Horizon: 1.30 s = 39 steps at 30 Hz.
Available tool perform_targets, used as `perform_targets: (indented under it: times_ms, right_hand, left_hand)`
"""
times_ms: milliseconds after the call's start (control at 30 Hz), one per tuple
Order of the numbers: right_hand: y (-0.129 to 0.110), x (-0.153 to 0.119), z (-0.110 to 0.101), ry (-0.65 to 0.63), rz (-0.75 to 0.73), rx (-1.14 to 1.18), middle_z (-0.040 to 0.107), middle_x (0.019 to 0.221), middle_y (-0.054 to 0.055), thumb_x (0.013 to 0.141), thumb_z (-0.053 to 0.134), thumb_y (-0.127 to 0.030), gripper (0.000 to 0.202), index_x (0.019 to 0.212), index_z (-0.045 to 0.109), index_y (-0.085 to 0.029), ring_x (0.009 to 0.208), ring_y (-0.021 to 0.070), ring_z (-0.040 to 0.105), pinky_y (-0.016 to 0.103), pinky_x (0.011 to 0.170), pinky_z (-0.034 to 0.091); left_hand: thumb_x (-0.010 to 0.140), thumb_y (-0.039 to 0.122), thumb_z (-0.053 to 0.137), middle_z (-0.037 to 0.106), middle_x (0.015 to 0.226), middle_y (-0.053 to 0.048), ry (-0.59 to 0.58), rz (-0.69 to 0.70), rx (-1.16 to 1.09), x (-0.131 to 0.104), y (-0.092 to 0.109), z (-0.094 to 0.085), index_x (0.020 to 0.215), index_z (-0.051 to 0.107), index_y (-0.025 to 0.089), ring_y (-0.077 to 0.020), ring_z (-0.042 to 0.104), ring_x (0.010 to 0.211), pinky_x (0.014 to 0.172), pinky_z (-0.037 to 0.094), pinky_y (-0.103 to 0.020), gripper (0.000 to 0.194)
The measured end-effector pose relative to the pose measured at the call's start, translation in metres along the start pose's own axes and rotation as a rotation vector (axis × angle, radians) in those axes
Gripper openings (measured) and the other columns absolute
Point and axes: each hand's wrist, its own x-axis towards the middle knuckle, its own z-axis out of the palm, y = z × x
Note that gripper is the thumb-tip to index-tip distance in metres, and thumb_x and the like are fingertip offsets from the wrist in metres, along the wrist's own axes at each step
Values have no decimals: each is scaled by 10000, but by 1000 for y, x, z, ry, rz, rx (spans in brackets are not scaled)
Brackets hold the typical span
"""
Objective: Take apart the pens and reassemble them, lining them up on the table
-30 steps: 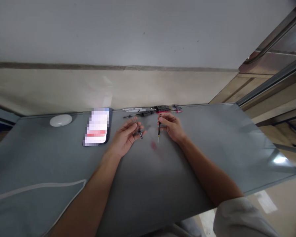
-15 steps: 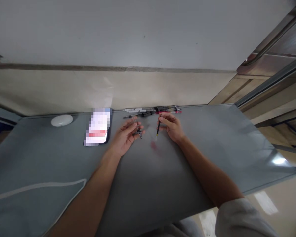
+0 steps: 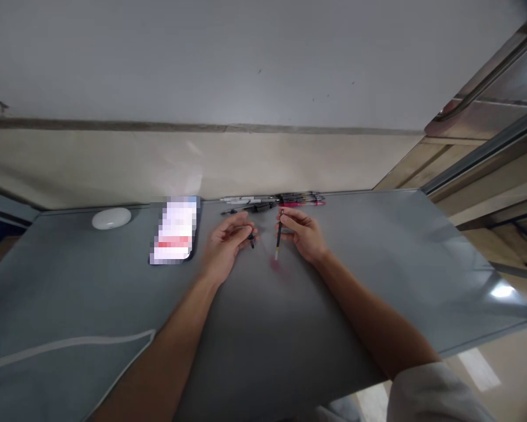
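Observation:
My right hand [image 3: 307, 235] pinches the upper end of a thin black pen refill [image 3: 279, 234], which points down and has a yellowish band and a pale lower tip. My left hand [image 3: 228, 245] is closed around a dark pen barrel [image 3: 251, 239]; only its short end shows past the fingertips, and the fingers hide the rest. A small gap separates the two hands over the grey table. Just beyond them lie several pens in a row, among them a white pen [image 3: 245, 200] and a pink-red one [image 3: 309, 204]. Beneath the refill there is a blurry reddish smudge [image 3: 277, 265].
A phone [image 3: 175, 231] with a lit, pixelated screen lies left of my left hand. Farther left sits a white oval object [image 3: 112, 218], perhaps a mouse. The grey table [image 3: 263, 340] meets a pale wall [image 3: 289, 158] at its back edge. A white line runs across the front left.
My left hand has turned, so less of the barrel shows beyond its fingers. The refill in my right hand hangs slightly lower and more upright. The camera view has shifted a little.

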Motion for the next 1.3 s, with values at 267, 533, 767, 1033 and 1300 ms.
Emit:
perform_targets:
  times_ms: [267,533,767,1033,1300]
  right_hand:
    - [-2,1,-4,-92,13,28,697,889,-10,697,766,-326,241,925,716,-270,741,119,645,296,683,573]
    - [-1,3,-7,-115,2,46,663,911,-14,736,735,-333,217,944,696,-286,767,117,624,290,693,580]
    - [-1,1,-5,-123,-13,26,654,889,-20,747,727,-321,194,935,691,-289,768,118,623,291,682,581]
    - [-1,-1,-5,-133,-51,12,646,878,-24,766,710,-326,170,931,681,-299,768,114,625,287,683,583]
    - [-1,-2,-5,-161,-39,25,645,878,-25,759,719,-311,155,908,683,-289,770,112,631,283,685,586]
  left_hand:
    - [767,325,731,680,1052,-51,-15,31,244,-4,-3,0,1157,633,229,-155,673,836,766,549,-297,413]
    - [795,331,709,680,1055,-47,-42,23,239,-2,-4,-3,1161,636,252,-153,676,838,759,544,-289,381]
    - [779,291,727,673,1027,-44,-46,3,130,-2,-6,-4,1126,651,239,-173,669,856,794,571,-364,359]
    - [749,191,743,674,934,-21,-40,-71,-162,0,2,-1,1059,656,213,-180,670,810,770,598,-435,323]
    - [734,164,747,682,927,-16,-22,-91,-210,0,4,-1,1021,656,206,-187,682,798,758,602,-431,304]
